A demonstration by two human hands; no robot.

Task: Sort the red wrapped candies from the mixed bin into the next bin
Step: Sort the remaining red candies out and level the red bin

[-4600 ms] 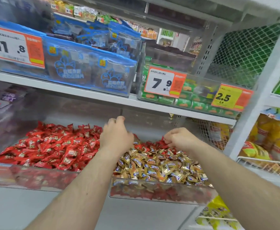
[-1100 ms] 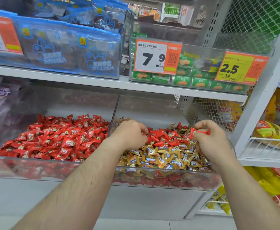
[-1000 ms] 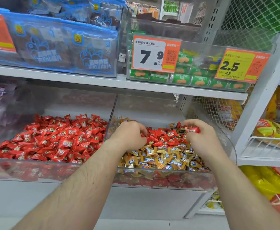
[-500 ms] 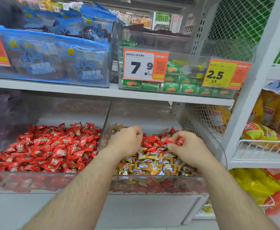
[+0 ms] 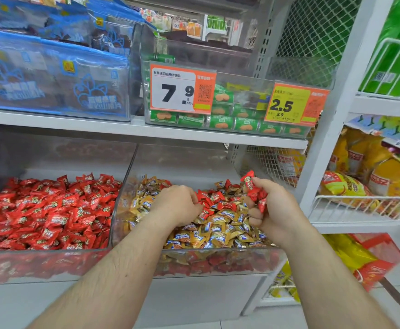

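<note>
Two clear bins stand side by side on the low shelf. The mixed bin (image 5: pixel 218 262) on the right holds gold wrapped candies (image 5: pixel 218 236) with red wrapped candies (image 5: pixel 218 198) heaped toward its back. The left bin (image 5: pixel 40 264) is filled with red candies (image 5: pixel 51 210) only. My right hand (image 5: pixel 272 210) is raised over the mixed bin's right side, closed around several red candies (image 5: pixel 253 191) that stick out above my fingers. My left hand (image 5: pixel 180 205) rests curled on the pile at the bin's middle, fingers down among red candies; what is inside it is hidden.
A white shelf (image 5: pixel 123 127) hangs close above the bins, carrying blue snack bags (image 5: pixel 51 77) and a clear box with price tags (image 5: pixel 182 89). A white upright post (image 5: pixel 324 143) and wire baskets (image 5: pixel 360 207) of yellow packets stand right of the mixed bin.
My right hand has lifted and turned, now showing a bunch of red candies instead of one. My left hand has stayed curled on the pile.
</note>
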